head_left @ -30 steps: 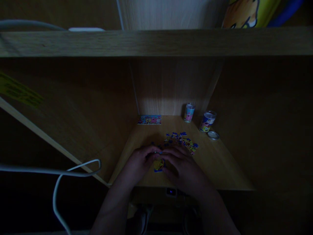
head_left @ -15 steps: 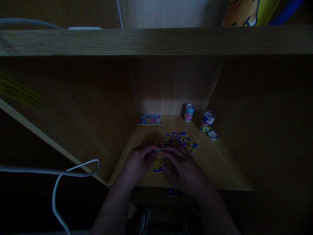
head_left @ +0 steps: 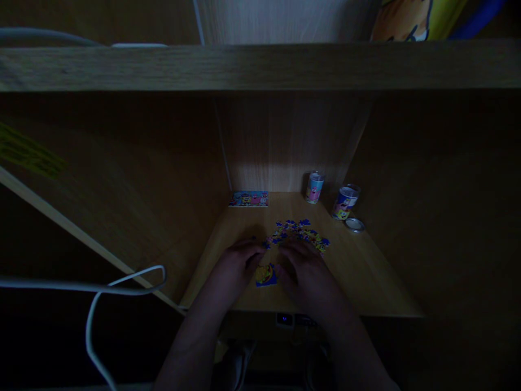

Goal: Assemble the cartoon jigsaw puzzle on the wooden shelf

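Observation:
My left hand (head_left: 240, 262) is closed, thumb and fingertips pinched at a small blue jigsaw puzzle piece (head_left: 266, 245). My right hand (head_left: 302, 267) is held with thumb and fingers apart beside the heap of loose puzzle pieces (head_left: 290, 230), and no piece shows in it. Its fingertips partly cover the near side of the heap. Between the hands, nearer me, lies a joined patch of puzzle (head_left: 266, 275) with a yellow burger picture on blue. The dim light blurs the fingertips.
A picture card (head_left: 248, 199) lies at the back left of the wooden shelf board (head_left: 358, 282). Two printed cans (head_left: 315, 188) stand at the back right, with a round metal lid (head_left: 355, 225) by the nearer one. An upper shelf edge (head_left: 260, 68) crosses above; a white cable (head_left: 91, 326) hangs left.
My hands have drawn apart; the right has shifted slightly right and its fingers have spread from the left fingertips. More of the burger patch and of the heap's near left side now shows.

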`<state>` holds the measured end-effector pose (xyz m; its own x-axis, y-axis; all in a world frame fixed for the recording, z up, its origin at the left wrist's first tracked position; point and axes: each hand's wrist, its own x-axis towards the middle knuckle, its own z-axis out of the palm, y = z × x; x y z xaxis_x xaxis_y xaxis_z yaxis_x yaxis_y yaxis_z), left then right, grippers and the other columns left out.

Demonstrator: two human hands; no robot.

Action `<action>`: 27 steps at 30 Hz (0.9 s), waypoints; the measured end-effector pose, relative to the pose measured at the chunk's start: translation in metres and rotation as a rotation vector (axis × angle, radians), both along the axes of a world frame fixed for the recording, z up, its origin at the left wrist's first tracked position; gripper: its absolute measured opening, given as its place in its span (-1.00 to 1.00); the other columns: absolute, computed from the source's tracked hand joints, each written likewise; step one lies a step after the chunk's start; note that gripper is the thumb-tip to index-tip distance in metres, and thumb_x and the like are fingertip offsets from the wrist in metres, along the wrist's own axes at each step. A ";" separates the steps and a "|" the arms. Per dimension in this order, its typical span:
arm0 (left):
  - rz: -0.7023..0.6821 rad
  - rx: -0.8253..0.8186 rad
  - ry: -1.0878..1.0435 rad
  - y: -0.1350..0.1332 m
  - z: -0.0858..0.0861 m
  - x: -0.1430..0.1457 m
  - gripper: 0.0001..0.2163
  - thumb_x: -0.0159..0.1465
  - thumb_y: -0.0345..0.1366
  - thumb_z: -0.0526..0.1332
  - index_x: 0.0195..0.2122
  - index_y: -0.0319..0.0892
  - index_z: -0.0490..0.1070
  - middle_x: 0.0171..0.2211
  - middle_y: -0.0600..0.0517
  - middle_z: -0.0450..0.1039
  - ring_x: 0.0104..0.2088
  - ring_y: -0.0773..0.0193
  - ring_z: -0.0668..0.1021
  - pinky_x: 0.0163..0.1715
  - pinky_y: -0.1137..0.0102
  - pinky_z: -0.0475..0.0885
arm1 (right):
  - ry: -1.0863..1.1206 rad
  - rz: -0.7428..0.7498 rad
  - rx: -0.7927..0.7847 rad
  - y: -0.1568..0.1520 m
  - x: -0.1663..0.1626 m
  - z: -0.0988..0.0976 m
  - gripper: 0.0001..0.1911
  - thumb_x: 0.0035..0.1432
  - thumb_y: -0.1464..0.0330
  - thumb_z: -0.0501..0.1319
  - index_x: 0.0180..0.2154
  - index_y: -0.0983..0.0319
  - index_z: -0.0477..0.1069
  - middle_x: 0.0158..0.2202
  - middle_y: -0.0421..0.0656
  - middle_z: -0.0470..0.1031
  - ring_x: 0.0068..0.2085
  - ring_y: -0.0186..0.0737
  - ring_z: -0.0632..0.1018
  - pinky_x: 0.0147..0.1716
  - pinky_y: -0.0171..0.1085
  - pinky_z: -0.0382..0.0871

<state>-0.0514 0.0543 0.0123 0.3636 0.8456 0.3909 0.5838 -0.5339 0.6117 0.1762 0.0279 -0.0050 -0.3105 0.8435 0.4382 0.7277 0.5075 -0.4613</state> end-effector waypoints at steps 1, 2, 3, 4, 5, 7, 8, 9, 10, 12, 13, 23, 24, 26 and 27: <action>0.002 -0.004 -0.006 -0.001 0.000 0.000 -0.81 0.46 -0.47 0.30 -0.12 -0.05 0.68 -0.08 0.01 0.75 -0.07 0.12 0.75 0.00 0.25 0.61 | 0.004 0.016 -0.001 0.000 0.000 0.001 -0.74 0.48 0.35 0.28 0.14 0.18 0.56 0.22 0.03 0.63 0.33 0.12 0.55 0.39 0.20 0.43; 0.002 -0.008 -0.014 -0.001 0.000 -0.001 -0.80 0.46 -0.47 0.30 -0.10 -0.04 0.68 -0.07 0.02 0.75 -0.06 0.12 0.75 0.02 0.24 0.61 | 0.009 0.031 -0.003 0.000 0.000 0.002 -0.77 0.49 0.35 0.27 0.11 0.17 0.57 0.20 0.02 0.64 0.31 0.10 0.57 0.38 0.19 0.45; 0.002 -0.012 -0.022 -0.001 0.000 -0.001 -0.79 0.46 -0.48 0.29 -0.09 -0.03 0.68 -0.07 0.03 0.76 -0.06 0.12 0.75 0.03 0.24 0.61 | 0.014 0.041 -0.004 0.000 0.001 0.003 -0.80 0.50 0.34 0.27 0.09 0.16 0.57 0.19 0.01 0.64 0.29 0.09 0.58 0.37 0.19 0.45; 0.001 -0.015 -0.028 -0.002 0.000 -0.001 -0.78 0.47 -0.48 0.28 -0.08 -0.03 0.68 -0.07 0.03 0.76 -0.06 0.13 0.75 0.03 0.24 0.61 | 0.018 0.044 -0.004 0.000 0.001 0.004 -0.81 0.50 0.33 0.26 0.07 0.15 0.57 0.19 0.00 0.65 0.28 0.09 0.58 0.36 0.19 0.46; -0.001 -0.016 -0.031 -0.002 -0.001 -0.001 -0.78 0.47 -0.48 0.28 -0.08 -0.03 0.68 -0.06 0.03 0.76 -0.06 0.13 0.75 0.03 0.24 0.61 | 0.020 0.040 -0.002 0.000 0.001 0.004 -0.82 0.51 0.33 0.26 0.06 0.15 0.57 0.18 0.00 0.65 0.27 0.09 0.58 0.35 0.19 0.47; -0.009 -0.010 -0.029 -0.001 -0.001 -0.001 -0.79 0.46 -0.49 0.29 -0.08 -0.04 0.68 -0.05 0.02 0.76 -0.05 0.13 0.76 0.02 0.24 0.62 | 0.019 0.018 0.005 -0.001 0.001 0.004 -0.84 0.51 0.34 0.26 0.04 0.16 0.57 0.18 0.00 0.64 0.26 0.09 0.58 0.34 0.18 0.48; -0.009 -0.003 -0.025 -0.001 -0.002 -0.001 -0.79 0.46 -0.49 0.30 -0.07 -0.05 0.68 -0.05 0.01 0.76 -0.05 0.12 0.75 0.03 0.23 0.62 | 0.014 0.003 0.011 -0.001 0.001 0.003 -0.83 0.50 0.34 0.26 0.05 0.16 0.56 0.18 0.01 0.64 0.27 0.10 0.58 0.35 0.18 0.47; -0.009 0.009 -0.018 -0.001 -0.003 0.000 -0.79 0.45 -0.49 0.30 -0.07 -0.05 0.68 -0.04 0.01 0.76 -0.04 0.11 0.75 0.03 0.22 0.62 | 0.007 -0.012 0.019 -0.001 0.000 0.003 -0.82 0.49 0.35 0.27 0.06 0.18 0.56 0.20 0.02 0.63 0.29 0.11 0.56 0.37 0.18 0.45; -0.009 0.024 -0.009 0.000 -0.004 0.000 -0.80 0.45 -0.50 0.31 -0.08 -0.06 0.68 -0.04 0.00 0.76 -0.04 0.11 0.75 0.03 0.21 0.63 | 0.000 -0.026 0.027 -0.001 0.000 0.002 -0.78 0.48 0.35 0.28 0.09 0.19 0.55 0.22 0.03 0.62 0.32 0.12 0.55 0.40 0.19 0.43; -0.004 0.064 0.014 0.001 -0.006 0.001 -0.80 0.43 -0.51 0.33 -0.09 -0.06 0.68 -0.04 0.00 0.75 -0.02 0.09 0.74 0.04 0.19 0.63 | -0.016 -0.041 0.035 -0.002 -0.001 0.000 -0.68 0.46 0.35 0.29 0.19 0.20 0.53 0.29 0.04 0.58 0.39 0.14 0.50 0.45 0.21 0.38; 0.004 0.088 0.026 0.002 -0.007 0.001 -0.79 0.42 -0.52 0.34 -0.10 -0.06 0.69 -0.03 -0.01 0.75 -0.01 0.08 0.74 0.06 0.17 0.63 | -0.022 -0.048 0.036 -0.002 -0.001 -0.001 -0.63 0.46 0.34 0.30 0.24 0.21 0.51 0.33 0.05 0.56 0.42 0.15 0.47 0.47 0.22 0.35; 0.114 0.187 0.112 0.005 -0.012 0.000 -0.85 0.44 -0.46 0.35 -0.17 -0.07 0.69 -0.04 -0.04 0.73 -0.02 0.01 0.68 0.07 0.04 0.61 | -0.051 0.043 0.021 0.002 0.000 0.002 -0.78 0.48 0.34 0.29 0.09 0.13 0.62 0.17 -0.09 0.69 0.35 0.07 0.55 0.48 0.18 0.34; 0.118 0.190 0.111 0.005 -0.011 0.000 -0.85 0.44 -0.46 0.34 -0.16 -0.07 0.68 -0.05 -0.04 0.72 -0.02 0.01 0.68 0.06 0.05 0.60 | -0.050 0.045 0.022 0.001 0.000 0.002 -0.76 0.48 0.34 0.29 0.10 0.13 0.62 0.18 -0.08 0.69 0.35 0.06 0.55 0.49 0.17 0.34; 0.111 0.187 0.105 0.004 -0.009 0.000 -0.86 0.45 -0.45 0.35 -0.13 -0.07 0.67 -0.05 -0.04 0.71 -0.02 0.02 0.67 0.06 0.06 0.58 | -0.050 0.039 0.020 0.000 0.000 0.001 -0.73 0.47 0.34 0.30 0.14 0.14 0.61 0.23 -0.06 0.67 0.37 0.06 0.54 0.48 0.17 0.35; 0.095 0.183 0.103 0.003 -0.008 0.000 -0.87 0.44 -0.44 0.36 -0.12 -0.07 0.67 -0.05 -0.04 0.71 -0.02 0.02 0.67 0.06 0.08 0.57 | -0.048 0.027 0.021 0.000 0.000 0.001 -0.71 0.47 0.35 0.30 0.16 0.15 0.60 0.26 -0.04 0.65 0.38 0.08 0.53 0.48 0.18 0.36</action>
